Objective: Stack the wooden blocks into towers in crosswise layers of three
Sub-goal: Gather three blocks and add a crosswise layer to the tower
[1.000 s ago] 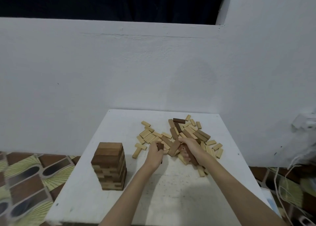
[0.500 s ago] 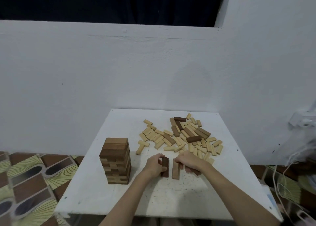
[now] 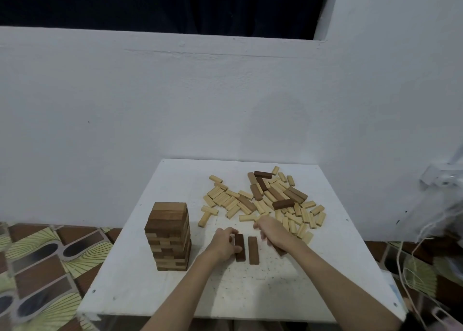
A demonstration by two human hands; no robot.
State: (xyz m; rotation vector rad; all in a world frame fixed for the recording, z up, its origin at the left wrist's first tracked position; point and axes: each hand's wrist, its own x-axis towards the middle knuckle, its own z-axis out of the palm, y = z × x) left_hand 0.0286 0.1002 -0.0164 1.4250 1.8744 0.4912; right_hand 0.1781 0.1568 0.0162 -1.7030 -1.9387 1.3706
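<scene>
the left hand [image 3: 223, 243] is closing its grip around a dark block [image 3: 240, 247] lying flat on the white tabletop [image 3: 325, 268], just beside a second brown block [image 3: 253, 250]; the right hand [image 3: 271, 231] is curling over a third dark block [image 3: 280, 251], mostly hidden; a finished tower [image 3: 168, 236] is standing left, loose blocks [image 3: 263, 197] lying behind

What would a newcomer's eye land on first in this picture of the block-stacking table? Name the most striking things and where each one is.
First, the finished tower standing on the left of the white table. Next, the loose heap of pale and brown blocks spread over the far right. Last, near the middle, the left hand grips a dark block beside a second brown block, with the right hand just to the right.
</scene>
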